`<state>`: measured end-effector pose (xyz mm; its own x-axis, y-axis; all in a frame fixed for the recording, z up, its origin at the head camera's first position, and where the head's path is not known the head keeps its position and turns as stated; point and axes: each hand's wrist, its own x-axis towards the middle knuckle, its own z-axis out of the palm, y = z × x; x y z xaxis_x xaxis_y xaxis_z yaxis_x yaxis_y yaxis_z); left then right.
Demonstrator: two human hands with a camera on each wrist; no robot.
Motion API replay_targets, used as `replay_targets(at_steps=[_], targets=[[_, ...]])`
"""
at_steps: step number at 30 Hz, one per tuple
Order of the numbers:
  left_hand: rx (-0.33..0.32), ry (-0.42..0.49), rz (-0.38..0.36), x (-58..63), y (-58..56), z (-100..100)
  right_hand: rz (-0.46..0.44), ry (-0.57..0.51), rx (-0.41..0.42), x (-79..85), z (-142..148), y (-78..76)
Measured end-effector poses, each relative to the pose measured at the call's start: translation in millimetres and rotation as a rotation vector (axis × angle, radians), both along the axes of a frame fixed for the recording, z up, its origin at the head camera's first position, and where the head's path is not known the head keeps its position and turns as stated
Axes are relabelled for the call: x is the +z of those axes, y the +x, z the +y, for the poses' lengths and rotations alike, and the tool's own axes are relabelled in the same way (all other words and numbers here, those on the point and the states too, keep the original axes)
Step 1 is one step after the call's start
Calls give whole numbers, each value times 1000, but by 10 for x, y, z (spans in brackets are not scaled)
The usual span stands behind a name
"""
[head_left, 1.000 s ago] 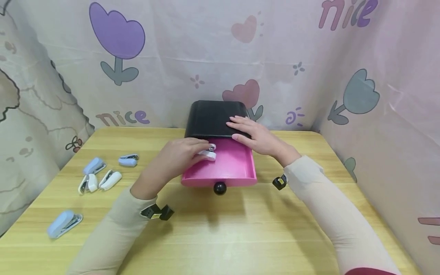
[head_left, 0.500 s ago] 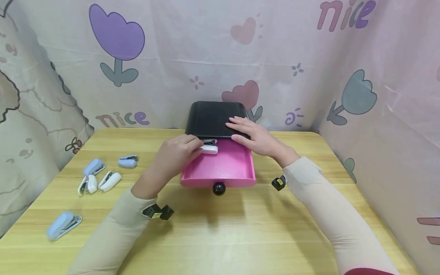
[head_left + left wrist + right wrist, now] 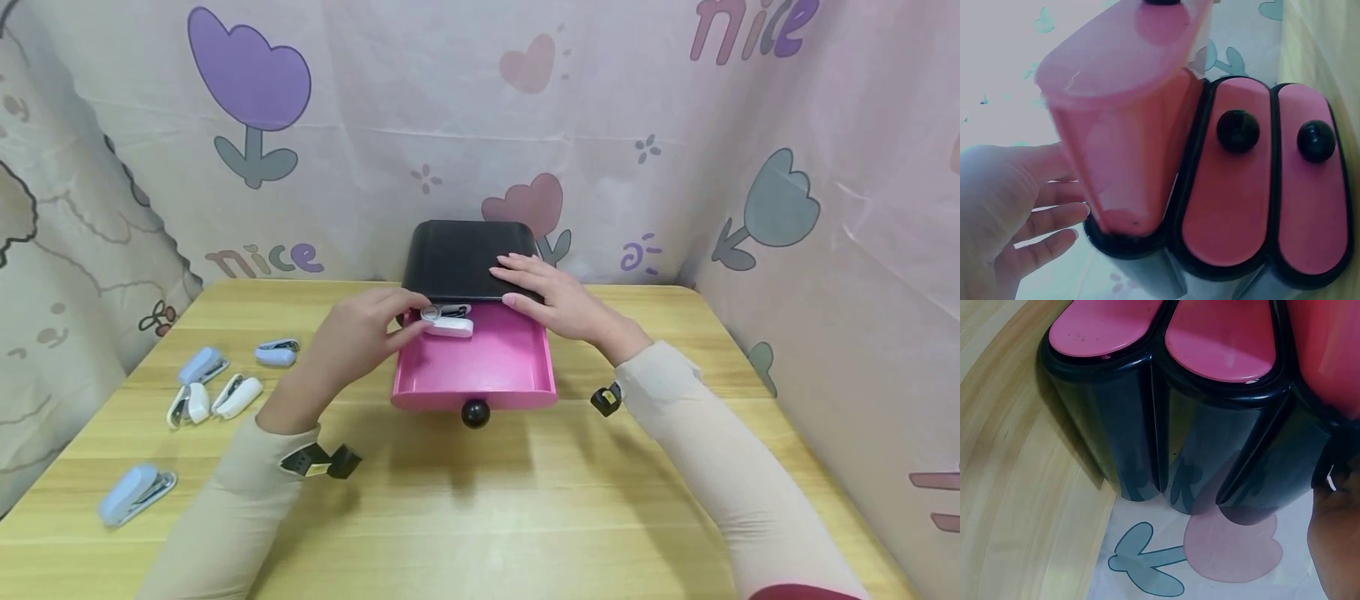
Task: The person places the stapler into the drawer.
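Note:
A small white stapler [image 3: 450,327] lies on its side at the back left of the pulled-out pink drawer [image 3: 480,367], close to the black cabinet [image 3: 468,258]. My left hand [image 3: 356,337] reaches over the drawer's left wall, with thumb and forefinger spread apart right at the stapler's left end. In the left wrist view, its other fingers [image 3: 1054,219] extend loosely beside the drawer's outer side. My right hand [image 3: 558,296] rests flat on the right part of the cabinet's top, fingers straight.
Two lower pink drawers [image 3: 1229,200] with black knobs are closed beneath the pulled-out one. On the table's left lie white staplers [image 3: 238,396] and several light blue staplers [image 3: 135,496]. A patterned curtain [image 3: 375,100] hangs behind the wooden table [image 3: 480,517].
The white stapler went further back in the drawer, against the cabinet side. My left hand then slid left off it, uncovering its left end. My right hand stayed put.

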<state>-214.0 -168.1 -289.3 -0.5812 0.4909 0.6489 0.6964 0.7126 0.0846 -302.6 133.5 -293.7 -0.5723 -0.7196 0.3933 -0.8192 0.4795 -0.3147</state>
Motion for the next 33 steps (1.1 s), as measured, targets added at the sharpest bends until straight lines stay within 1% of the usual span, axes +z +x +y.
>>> replay_targets(at_steps=[4, 8, 11, 16, 20, 24, 27, 33], targets=[[29, 10, -52, 29, 14, -67, -2, -4, 3, -1, 3, -4], [35, 13, -92, 28, 31, -141, 1, -9, 4, 6, 3, -4], [68, -1, -139, 16, 54, -216, 5, -10, 3, 17, 4, 0], [138, -28, -271, -11, 95, -368, 6, -3, 1, 37, 6, 3], [160, -53, -393, -48, 105, -490, 6, 1, 1, 33, 12, 6], [196, -65, -482, -97, 111, -637, 16, 1, 4, 22, 7, 0], [215, -64, -507, -144, 107, -764, 4, 5, -1, 15, 9, 5], [240, -68, -514, -286, 51, -1011, -9, 11, -4, 11, 6, 6]])
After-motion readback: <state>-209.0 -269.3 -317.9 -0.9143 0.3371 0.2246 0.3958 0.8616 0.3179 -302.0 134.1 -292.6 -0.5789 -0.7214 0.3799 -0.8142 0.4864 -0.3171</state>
